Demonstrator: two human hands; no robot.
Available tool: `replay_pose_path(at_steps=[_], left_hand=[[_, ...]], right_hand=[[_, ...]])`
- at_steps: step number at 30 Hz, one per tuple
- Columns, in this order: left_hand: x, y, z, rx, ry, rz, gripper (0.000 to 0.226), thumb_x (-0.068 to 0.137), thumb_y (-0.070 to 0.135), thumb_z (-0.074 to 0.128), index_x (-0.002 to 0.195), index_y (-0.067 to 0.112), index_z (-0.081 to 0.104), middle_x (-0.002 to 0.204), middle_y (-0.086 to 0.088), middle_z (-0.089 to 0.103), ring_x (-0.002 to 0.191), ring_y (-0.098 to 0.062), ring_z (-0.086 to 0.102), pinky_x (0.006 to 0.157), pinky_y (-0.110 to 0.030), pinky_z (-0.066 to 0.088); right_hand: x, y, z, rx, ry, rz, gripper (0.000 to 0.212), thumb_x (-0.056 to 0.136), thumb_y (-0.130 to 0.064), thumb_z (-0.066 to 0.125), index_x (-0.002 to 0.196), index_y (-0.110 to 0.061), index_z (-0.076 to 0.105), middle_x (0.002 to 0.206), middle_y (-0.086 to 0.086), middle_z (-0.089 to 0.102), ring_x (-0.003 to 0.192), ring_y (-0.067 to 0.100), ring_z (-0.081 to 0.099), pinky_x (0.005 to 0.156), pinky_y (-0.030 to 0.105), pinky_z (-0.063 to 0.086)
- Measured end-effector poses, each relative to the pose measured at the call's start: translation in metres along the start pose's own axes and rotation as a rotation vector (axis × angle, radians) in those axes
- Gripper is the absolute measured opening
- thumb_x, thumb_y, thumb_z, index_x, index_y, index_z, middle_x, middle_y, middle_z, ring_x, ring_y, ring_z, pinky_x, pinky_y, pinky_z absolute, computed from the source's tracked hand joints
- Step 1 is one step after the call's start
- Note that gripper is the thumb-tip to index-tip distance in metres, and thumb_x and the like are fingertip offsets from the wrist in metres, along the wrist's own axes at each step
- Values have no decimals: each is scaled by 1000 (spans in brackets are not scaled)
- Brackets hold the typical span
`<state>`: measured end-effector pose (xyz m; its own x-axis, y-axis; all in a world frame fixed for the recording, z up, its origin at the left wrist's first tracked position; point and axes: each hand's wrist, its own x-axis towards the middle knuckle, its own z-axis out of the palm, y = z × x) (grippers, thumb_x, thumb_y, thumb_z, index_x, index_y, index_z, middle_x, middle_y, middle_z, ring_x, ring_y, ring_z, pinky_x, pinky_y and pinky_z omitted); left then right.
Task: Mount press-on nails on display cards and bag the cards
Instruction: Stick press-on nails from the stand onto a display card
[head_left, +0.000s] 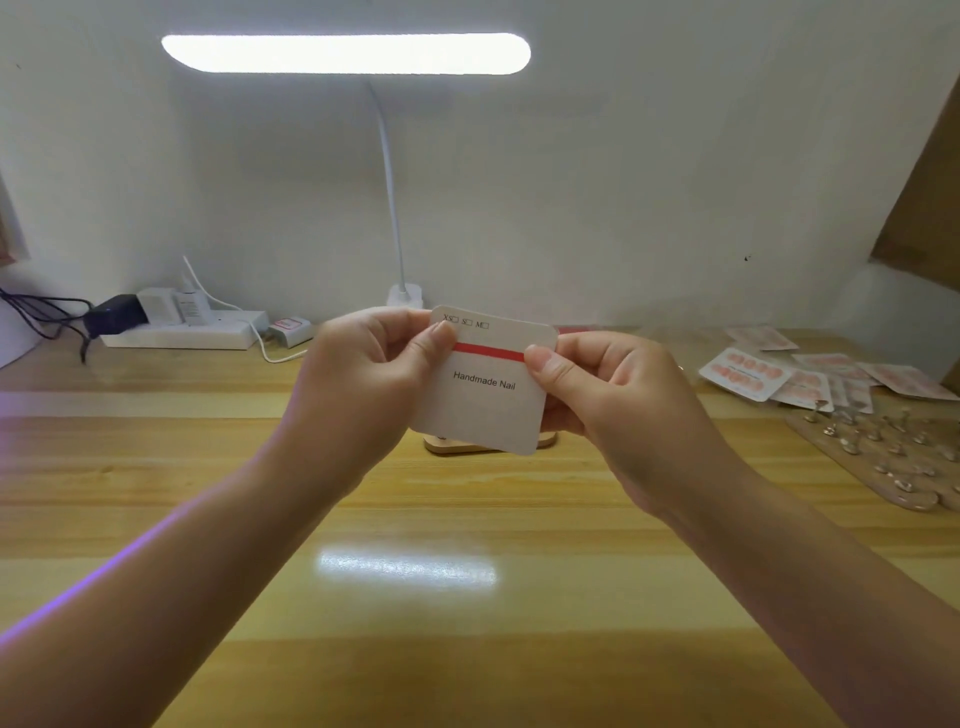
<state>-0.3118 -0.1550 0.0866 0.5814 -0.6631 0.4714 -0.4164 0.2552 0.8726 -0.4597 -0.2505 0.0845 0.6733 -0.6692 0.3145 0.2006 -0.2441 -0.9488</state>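
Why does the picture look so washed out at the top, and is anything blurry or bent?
In the head view the lamp bar is blown out to plain white and throws a glare patch on the table; the card in both hands reads sharp, the nail cards at right are soft, and the wide lens stretches the forearms.

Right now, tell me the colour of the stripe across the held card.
Red stripe, head view.
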Motion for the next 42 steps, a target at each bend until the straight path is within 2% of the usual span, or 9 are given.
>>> replay_pose_path(at_steps=[6,12,16,24,30,34,37,40,42], left_hand=[[0,-10,1,-90,4,-117,25,97,16,55,84,24,75,86,1,76,85,-15,71,80,-34,58],[3,-13,-1,-262,-69,-133,31,86,25,49,78,20,79,81,-5,74,73,-16,67,61,-22,53],[4,-17,0,-258,-66,-141,38,78,26,42,78,24,79,88,-7,75,80,-18,69,62,-21,54],[-1,-18,2,-157,-27,-99,16,82,22,63,78,29,77,82,3,75,74,-9,69,62,-20,54],[-3,-16,4,-129,-16,-47,30,94,13,59,78,31,77,83,5,76,75,-6,70,61,-15,52],[-3,-19,3,-150,-21,-49,22,92,24,60,83,33,78,88,0,76,86,-18,72,74,-31,59],[-2,-21,1,-177,-16,-80,25,91,28,55,84,30,79,91,-5,76,90,-26,70,84,-44,55],[-3,-21,0,-166,-13,-82,36,100,23,46,84,29,78,89,-1,75,83,-17,69,78,-37,54],[-6,-19,2,-55,54,-32,24,94,28,48,101,27,71,99,3,73,86,-9,66,73,-26,51]], right_hand=[[1,1,-1,-5,-42,65,22,99,-8,49,92,-10,70,83,5,75,71,14,71,60,18,52],[1,2,-2,-1,-10,63,20,98,-8,51,90,-11,69,82,3,76,73,15,72,59,19,53],[2,3,-1,-3,-11,45,24,97,-5,49,86,-12,70,79,3,75,70,13,71,58,20,53],[3,6,-2,-3,-48,19,29,95,0,47,83,-12,71,77,3,74,67,12,70,57,19,52],[2,6,-3,13,-58,19,29,92,2,49,80,-12,71,77,3,75,68,15,71,58,20,53],[2,5,-4,45,-52,36,31,92,2,49,78,-13,72,76,4,74,67,14,71,56,19,52],[2,6,-3,71,-57,37,29,93,3,48,82,-11,72,76,4,74,65,13,69,54,19,51],[2,6,-3,74,-65,30,28,93,2,49,83,-11,72,78,5,75,68,14,71,57,20,53],[1,6,-4,58,-56,24,25,93,1,51,84,-11,72,81,7,75,72,17,72,60,21,54]])
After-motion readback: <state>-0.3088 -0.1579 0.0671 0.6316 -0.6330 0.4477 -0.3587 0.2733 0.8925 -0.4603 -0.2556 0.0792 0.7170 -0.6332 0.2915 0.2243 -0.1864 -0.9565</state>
